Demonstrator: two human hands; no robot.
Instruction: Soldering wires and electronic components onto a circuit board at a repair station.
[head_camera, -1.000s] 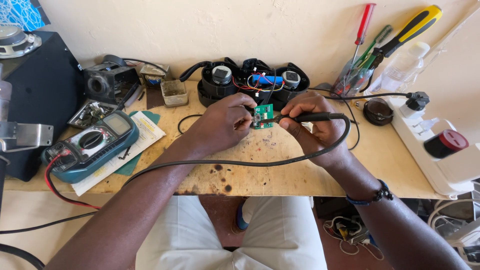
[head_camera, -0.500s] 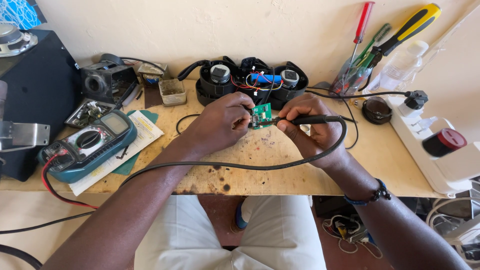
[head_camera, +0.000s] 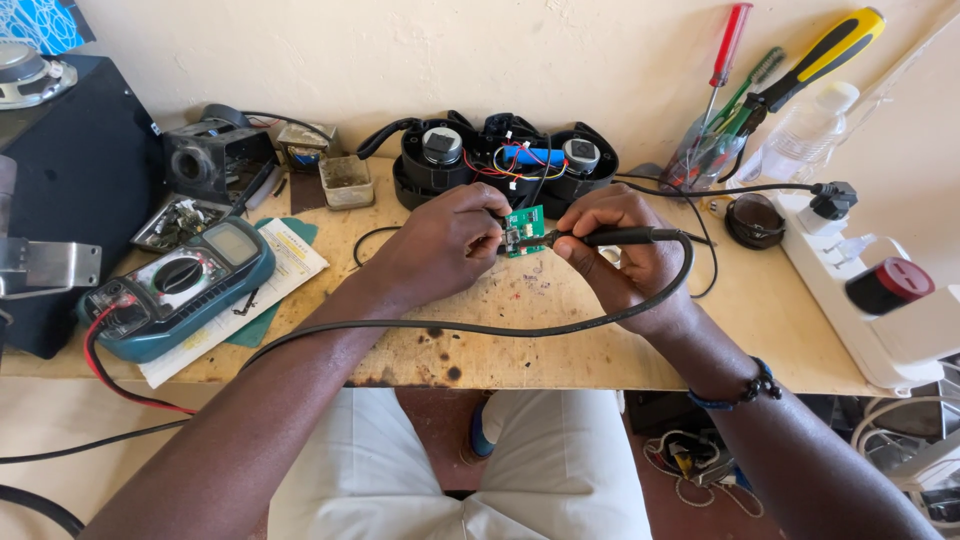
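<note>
1. A clear cup (head_camera: 706, 152) stands at 2 o'clock from the hands, by the wall. Screwdrivers (head_camera: 726, 55) with red, green and yellow handles stick up out of it.
2. A small square tub (head_camera: 346, 181) sits at 10 o'clock. What is in it is too dim to tell.
3. An open black speaker shell (head_camera: 500, 160) lies at 12 o'clock, just behind the hands. Two round parts, a blue battery and thin wires sit inside it.
4. The wooden table (head_camera: 520, 340) has burn spots near its front edge at 6 o'clock. The bare wood in front of the hands is the most open spot.
5. A blue meter (head_camera: 180, 290) lies on paper at 9 o'clock. A white power strip (head_camera: 880, 300) lies at 3 o'clock, near the right edge.
6. The left hand (head_camera: 445, 240) pinches a little green circuit board (head_camera: 524, 231) at the middle of the table and holds it up a bit.
7. The right hand (head_camera: 625, 250) grips a black soldering iron (head_camera: 600, 237) like a pen. Its tip touches the board.
8. The iron's black cord (head_camera: 500, 328) loops around the right wrist and runs to 8 o'clock.
</note>
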